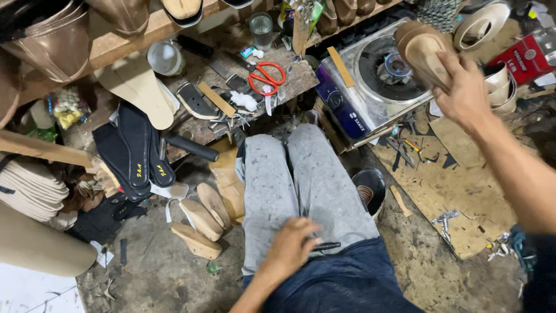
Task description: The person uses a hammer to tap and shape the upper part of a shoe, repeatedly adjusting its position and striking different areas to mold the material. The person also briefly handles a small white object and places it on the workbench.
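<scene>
Right now your right hand [466,93] grips a tan shoe sole [421,49] above the gas stove [382,81]; your left hand [292,246] rests on your lap, fingers curled on a dark tool [325,246].

Tan shoe sole [421,51] aloft over the gas stove [370,87]; slim black tool [325,246] on the lap.

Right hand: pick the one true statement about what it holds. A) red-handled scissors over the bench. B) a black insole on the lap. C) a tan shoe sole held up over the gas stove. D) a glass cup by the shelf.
C: the right hand grips a tan shoe sole raised above the gas stove, while the red-handled scissors lie untouched on the workbench.
</scene>
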